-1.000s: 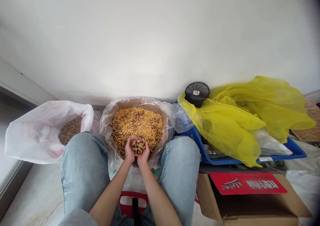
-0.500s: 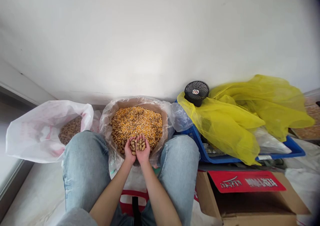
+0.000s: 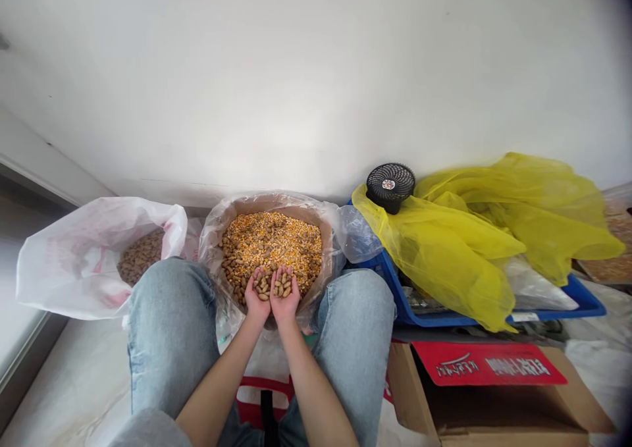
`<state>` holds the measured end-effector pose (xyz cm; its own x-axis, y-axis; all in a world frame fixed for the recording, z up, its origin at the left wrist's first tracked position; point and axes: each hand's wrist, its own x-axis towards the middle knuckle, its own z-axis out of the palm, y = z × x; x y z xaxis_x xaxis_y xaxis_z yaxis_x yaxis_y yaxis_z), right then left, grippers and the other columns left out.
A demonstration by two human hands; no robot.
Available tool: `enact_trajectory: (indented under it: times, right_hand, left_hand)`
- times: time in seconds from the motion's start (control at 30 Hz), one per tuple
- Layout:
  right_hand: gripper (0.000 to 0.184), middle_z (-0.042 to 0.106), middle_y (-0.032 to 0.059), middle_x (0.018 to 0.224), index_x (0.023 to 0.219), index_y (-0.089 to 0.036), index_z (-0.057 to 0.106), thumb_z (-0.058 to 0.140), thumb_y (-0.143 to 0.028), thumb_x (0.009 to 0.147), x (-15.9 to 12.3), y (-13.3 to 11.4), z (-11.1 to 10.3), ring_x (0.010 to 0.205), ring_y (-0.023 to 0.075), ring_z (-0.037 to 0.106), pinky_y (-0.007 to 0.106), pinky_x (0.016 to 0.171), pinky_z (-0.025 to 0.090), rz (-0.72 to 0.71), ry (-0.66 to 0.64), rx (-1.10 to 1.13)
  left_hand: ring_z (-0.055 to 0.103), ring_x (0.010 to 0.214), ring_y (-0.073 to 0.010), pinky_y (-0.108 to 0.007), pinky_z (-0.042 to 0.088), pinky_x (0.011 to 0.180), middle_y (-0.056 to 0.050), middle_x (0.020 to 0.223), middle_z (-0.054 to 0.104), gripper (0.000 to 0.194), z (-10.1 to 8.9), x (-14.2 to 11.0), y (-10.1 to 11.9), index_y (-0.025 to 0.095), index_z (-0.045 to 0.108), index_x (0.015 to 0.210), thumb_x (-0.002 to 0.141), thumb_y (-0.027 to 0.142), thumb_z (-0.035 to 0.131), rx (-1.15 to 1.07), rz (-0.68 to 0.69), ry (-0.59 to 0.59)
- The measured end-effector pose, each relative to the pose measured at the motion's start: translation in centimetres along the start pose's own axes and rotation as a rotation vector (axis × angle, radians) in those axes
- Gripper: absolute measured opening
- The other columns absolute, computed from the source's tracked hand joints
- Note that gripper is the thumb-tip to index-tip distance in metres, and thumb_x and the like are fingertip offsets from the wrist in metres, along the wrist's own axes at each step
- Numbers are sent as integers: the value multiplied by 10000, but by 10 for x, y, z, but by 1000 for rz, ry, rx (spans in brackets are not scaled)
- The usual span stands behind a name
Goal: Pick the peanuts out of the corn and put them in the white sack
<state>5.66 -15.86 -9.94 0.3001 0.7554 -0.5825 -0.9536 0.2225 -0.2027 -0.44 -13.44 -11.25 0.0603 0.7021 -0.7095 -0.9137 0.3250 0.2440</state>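
A: What's standing behind everything?
B: A white wall (image 3: 316,85) is filling the upper view. At far left, a white plastic sack (image 3: 64,269) is sagging open around brown in-shell peanuts (image 3: 141,256).
A: And the hands?
B: Above light-blue jeans (image 3: 168,328), the left hand (image 3: 257,300) and right hand (image 3: 285,300) are cupping together over a plastic-lined sack of yellow corn kernels (image 3: 271,243), fingers (image 3: 250,289) narrowly curled, holding small peanuts (image 3: 273,286).
A: Any writing?
B: A red card flap (image 3: 488,363) on a cardboard box (image 3: 474,407) is showing white lettering I can't read, and the frame is cutting off that box. A sheer yellow plastic sheet (image 3: 444,249) is hiding most of a blue plastic crate (image 3: 424,312), with a small black fan (image 3: 390,187) sitting on top.
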Motion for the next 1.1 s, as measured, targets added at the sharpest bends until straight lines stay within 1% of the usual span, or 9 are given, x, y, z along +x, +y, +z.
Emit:
enact_trajectory:
  times: [0.17, 0.33, 0.47, 0.57, 0.77, 0.83, 0.93, 1.03, 1.1]
  right_hand:
    - [221, 669, 19, 883, 843, -214, 626, 419, -243, 773, 1, 3, -3, 929, 101, 587, 322, 894, 429, -31, 25, -64]
    - [209, 675, 6, 854, 822, -225, 629, 427, -236, 768, 1, 4, -5, 907, 97, 593, 320, 898, 424, -22, -17, -55]
    - [216, 676, 5, 844, 830, -217, 627, 419, -230, 773, 0, 2, -4, 901, 94, 595, 315, 904, 418, 2, -49, -11]
    - [209, 676, -1, 844, 837, -223, 622, 422, -234, 776, -1, 0, -2, 898, 94, 594, 324, 907, 417, 15, -84, -14]
    - [240, 661, 7, 923, 883, -234, 613, 390, -254, 797, -5, -4, 8, 955, 91, 571, 330, 921, 407, 14, -118, -33]
    - [248, 649, 15, 965, 913, -235, 608, 391, -273, 798, -7, -6, 14, 994, 100, 554, 344, 924, 404, 2, -130, -51]
    - [243, 642, 11, 989, 921, -250, 607, 404, -283, 792, -9, -13, 22, 1014, 106, 544, 354, 918, 411, -63, -111, -82]
    - [224, 648, -3, 967, 897, -262, 610, 418, -276, 783, -10, -15, 26, 981, 102, 561, 345, 908, 422, -145, -75, -91]
    - [201, 659, -13, 917, 873, -263, 609, 438, -274, 768, -9, -11, 27, 929, 99, 583, 335, 896, 431, -156, -46, -109]
  left_hand:
    - [612, 734, -104, -257, 467, 775, -1, 734, 645, 146, 0, 0, 0, 198, 611, 732, 723, 174, 468, 54, 34, -3]
    - [611, 724, -109, -255, 475, 752, -11, 724, 646, 190, 2, -2, 3, 184, 610, 703, 749, 148, 429, -8, -24, -1]
    - [610, 764, -118, -275, 470, 780, -21, 755, 653, 201, 7, -6, 5, 179, 614, 732, 760, 156, 416, -25, -60, -43]
    - [609, 751, -119, -282, 474, 778, -22, 746, 650, 190, 9, -7, 6, 179, 609, 739, 762, 158, 422, -19, -73, -65]
    - [608, 690, -106, -258, 494, 707, -21, 664, 627, 260, 10, -8, 8, 184, 585, 675, 780, 108, 360, -36, -119, 29]
    - [609, 716, -114, -262, 494, 710, -29, 685, 631, 269, 14, -10, 10, 183, 591, 680, 783, 109, 353, -37, -113, 7]
    - [607, 770, -121, -270, 487, 736, -29, 737, 642, 260, 23, -16, 15, 191, 607, 710, 780, 122, 367, -44, -73, -59]
    - [605, 787, -121, -283, 485, 747, -21, 761, 645, 236, 33, -22, 20, 201, 614, 747, 777, 142, 387, -83, -48, -101]
    - [606, 765, -117, -282, 486, 736, -16, 752, 643, 223, 38, -26, 22, 201, 612, 756, 776, 153, 395, -122, -50, -108]
